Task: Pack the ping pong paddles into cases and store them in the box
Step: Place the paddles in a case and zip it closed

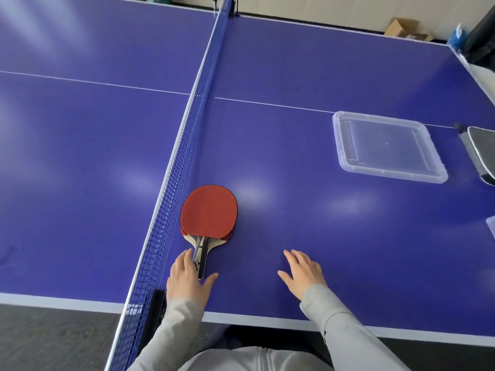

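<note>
A red-faced ping pong paddle lies flat on the blue table beside the net; a second paddle seems stacked under it, only its edge showing. Its wooden handle points toward me. My left hand sits at the handle's end, fingers straight along its left side and thumb spread to the right, touching it. My right hand rests flat on the table, fingers relaxed, well right of the paddle. A dark paddle case lies at the right edge, partly cut off. A clear plastic lid lies flat left of the case.
The blue net runs from the near edge to the far end, just left of the paddle. A corner of a clear container shows at the right edge. A black object stands at the far right corner. Cardboard boxes sit beyond the table.
</note>
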